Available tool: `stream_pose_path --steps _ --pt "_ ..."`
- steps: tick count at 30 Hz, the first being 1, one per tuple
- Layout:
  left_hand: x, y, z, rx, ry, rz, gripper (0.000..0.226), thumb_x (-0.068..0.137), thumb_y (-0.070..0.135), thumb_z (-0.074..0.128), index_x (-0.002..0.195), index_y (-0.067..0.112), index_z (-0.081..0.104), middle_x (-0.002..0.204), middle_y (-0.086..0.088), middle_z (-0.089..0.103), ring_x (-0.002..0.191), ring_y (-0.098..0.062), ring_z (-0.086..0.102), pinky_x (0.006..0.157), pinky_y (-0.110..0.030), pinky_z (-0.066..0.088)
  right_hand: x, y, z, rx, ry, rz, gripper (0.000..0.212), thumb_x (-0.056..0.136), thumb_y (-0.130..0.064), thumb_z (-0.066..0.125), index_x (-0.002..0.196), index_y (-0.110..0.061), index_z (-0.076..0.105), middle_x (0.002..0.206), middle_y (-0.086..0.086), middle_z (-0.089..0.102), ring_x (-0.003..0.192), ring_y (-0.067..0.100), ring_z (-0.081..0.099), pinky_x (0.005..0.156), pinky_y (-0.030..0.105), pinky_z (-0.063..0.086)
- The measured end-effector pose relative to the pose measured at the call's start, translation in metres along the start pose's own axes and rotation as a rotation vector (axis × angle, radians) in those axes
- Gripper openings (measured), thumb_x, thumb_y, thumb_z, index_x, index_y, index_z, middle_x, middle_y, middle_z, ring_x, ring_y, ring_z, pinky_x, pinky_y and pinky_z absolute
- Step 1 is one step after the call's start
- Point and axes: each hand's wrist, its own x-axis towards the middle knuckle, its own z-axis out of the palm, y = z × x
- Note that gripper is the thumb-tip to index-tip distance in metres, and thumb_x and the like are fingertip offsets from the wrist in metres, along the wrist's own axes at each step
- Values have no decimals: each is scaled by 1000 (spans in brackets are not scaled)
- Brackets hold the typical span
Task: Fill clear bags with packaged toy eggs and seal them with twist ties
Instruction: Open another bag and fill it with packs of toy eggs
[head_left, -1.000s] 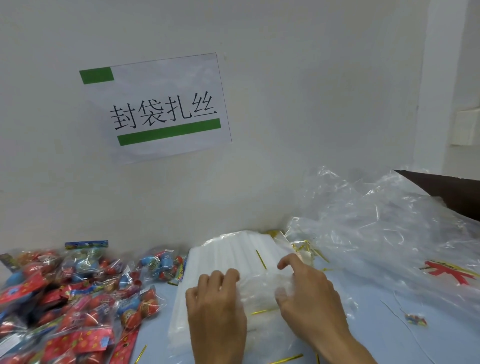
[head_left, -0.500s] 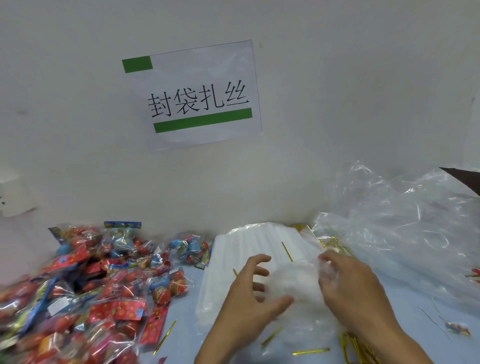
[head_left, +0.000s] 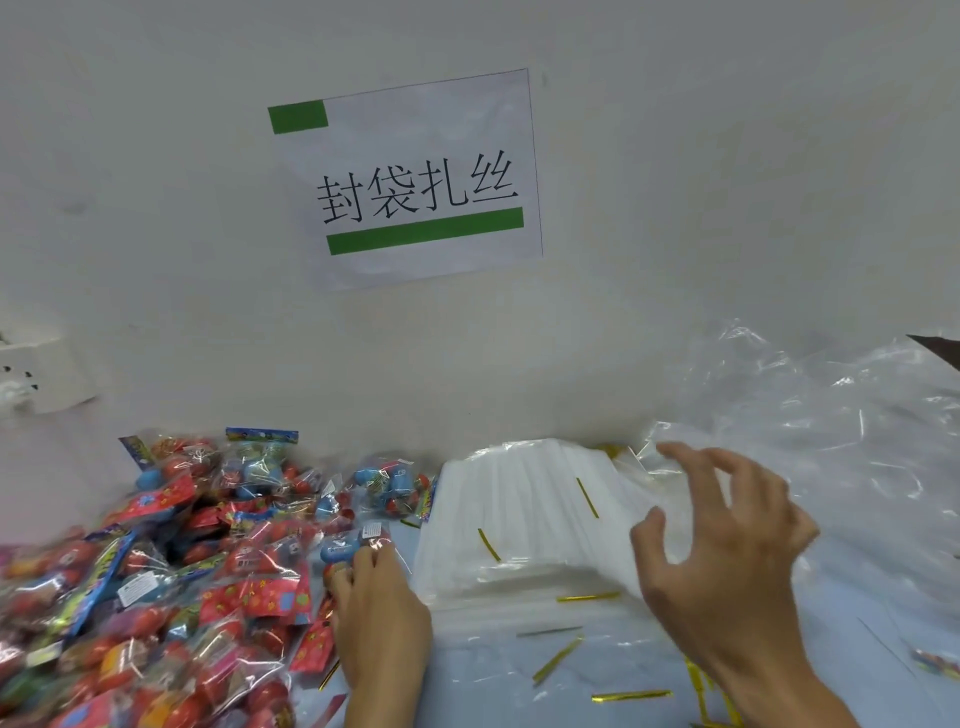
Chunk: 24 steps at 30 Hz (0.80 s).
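Eggs (head_left: 171, 566) lie heaped at the lower left of the frame, in red and blue packets, too many and too overlapped for me to count. My left hand (head_left: 382, 618) is at the heap's right edge, fingers curled on one packet (head_left: 345, 551) with a blue egg; I cannot tell how firm that grip is. My right hand (head_left: 727, 561) hovers spread wide over the right side of the bag stack (head_left: 530, 514) at centre. It seems to have a clear bag by the thumb, but the film is too faint to be sure.

I judge the step to be getting eggs into one bag. To do it well, I should lift the packet clear of its neighbours and open one bag's mouth.

About eight gold ties (head_left: 556, 659) show loose: two on the stack, the rest on the table (head_left: 493, 691) below it. One sign (head_left: 415, 176) hangs on the wall above.
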Motion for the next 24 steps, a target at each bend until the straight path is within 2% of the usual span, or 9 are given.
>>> stream_pose_path --steps 3,7,9,12,16,19,21,23,24 --pt "0 -1 -1 35 7 -23 54 93 3 44 143 23 40 139 -5 42 127 -26 35 102 -32 39 -8 -3 7 52 -104 -38 51 78 -39 41 121 -25 63 113 -1 50 113 22 46 95 37 25" --pt "-1 -2 -3 67 -10 -34 60 99 15 45 153 31 24 162 -5 14 150 -30 10 118 -45 23 -9 2 9 125 -174 25 44 79 -32 48 120 -26 62 113 -5 49 110 16 43 95 38 36" --pt "-1 -4 -2 96 -8 -17 60 100 19 45 153 34 22 158 0 26 146 -27 20 115 -43 28 -9 3 9 140 -195 37 41 79 -29 52 119 -28 61 112 -7 49 109 14 42 93 34 35" --pt "-1 -4 -2 114 49 -42 44 99 26 51 139 41 39 142 4 39 130 -23 32 104 -39 32 -12 5 12 130 -240 33 36 83 -19 61 118 -30 61 111 -11 50 105 11 42 90 33 37" --pt "0 -2 -4 -5 146 -83 30 102 31 46 131 34 54 130 -2 51 120 -24 42 99 -41 34 -13 7 14 137 -299 43 39 83 -11 64 117 -30 61 108 -11 51 103 15 48 90 38 45" --pt "7 2 -7 -329 333 -32 28 102 24 48 126 21 62 113 -6 56 112 -29 48 94 -45 40 -15 8 18 170 -285 21 38 84 -8 63 115 -29 61 106 -13 51 101 12 47 88 34 45" --pt "8 14 -16 -699 415 4 25 103 19 46 121 18 64 107 -2 55 107 -28 54 86 -40 47 -15 6 18 219 -248 -11 34 86 -7 61 112 -28 63 104 -16 53 101 8 48 89 20 42" --pt "6 29 -27 -1039 396 -39 21 105 18 44 116 24 62 107 -1 62 100 -22 61 78 -31 51 -14 2 19 307 -197 -28 26 88 -12 55 106 -27 66 101 -19 58 100 4 53 86 9 40" --pt "5 36 -31 -1222 334 -76 20 106 17 44 114 24 61 108 -2 66 98 -20 64 78 -31 53 -14 1 19 381 -185 -7 23 88 -16 53 102 -27 68 97 -20 63 98 4 58 83 7 42"
